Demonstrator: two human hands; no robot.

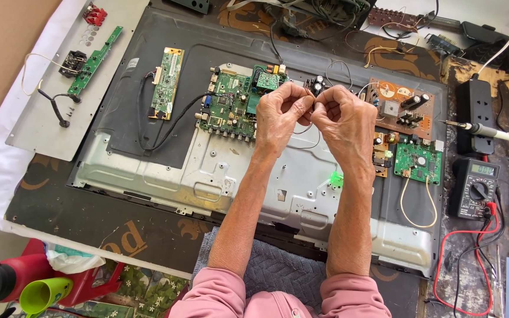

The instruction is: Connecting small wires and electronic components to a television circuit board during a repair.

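Head view: we see the left hand (280,113) and right hand (344,121) pinched together on a thin dark wire (305,131) above the opened television back (148,82). Boards are exposed and the cover panel (48,112) lies aside. Fingertips hide the wire ends, so we can't tell whether they're joined.

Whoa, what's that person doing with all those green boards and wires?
A person in pink sleeves leans over an opened flat TV lying back-up on the table. Both hands, the left hand and the right hand, are pinched together on a thin dark wire above the main green board. A brown board sits to the right, with a soldering iron and a multimeter lying unused beside the TV.
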